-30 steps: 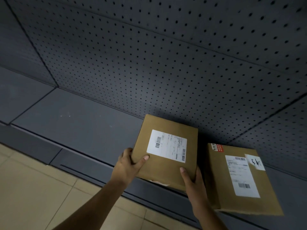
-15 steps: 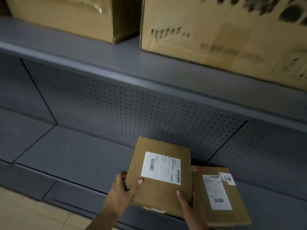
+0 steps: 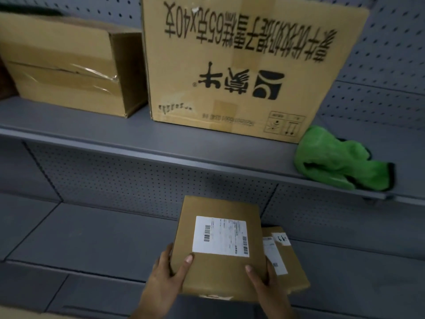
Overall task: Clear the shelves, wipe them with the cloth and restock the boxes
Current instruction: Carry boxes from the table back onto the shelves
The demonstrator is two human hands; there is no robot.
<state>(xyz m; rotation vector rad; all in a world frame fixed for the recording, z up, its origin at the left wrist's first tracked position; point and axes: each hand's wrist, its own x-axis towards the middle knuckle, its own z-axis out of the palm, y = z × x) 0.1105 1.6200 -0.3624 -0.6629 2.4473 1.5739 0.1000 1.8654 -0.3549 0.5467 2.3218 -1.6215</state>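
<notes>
- Flat box [image 3: 218,247]: brown, with a white label on the top face, held by both hands over the front part of the lower shelf [image 3: 92,238]; not possible to tell if resting on it or raised a little.
- Left hand [image 3: 167,279]: curled round the near left corner of the flat box, thumb pressed on the top face just below the label, other fingers along the left edge.
- Right hand [image 3: 264,282]: gripping the near right corner, thumb on top, other fingers wrapped round the right side.
- Second flat box [image 3: 289,268]: lying on the lower shelf just to the right, partly covered by the held one, with a white label and a small sticker.
- Green cloth [image 3: 340,164]: crumpled at the front of the upper shelf [image 3: 161,139], just right of the large carton [image 3: 241,65].
- Large carton: standing on the upper shelf, print upside down; to its left a taped box [image 3: 64,65], very near.
- Behind both shelves: grey pegboard [image 3: 138,178].
</notes>
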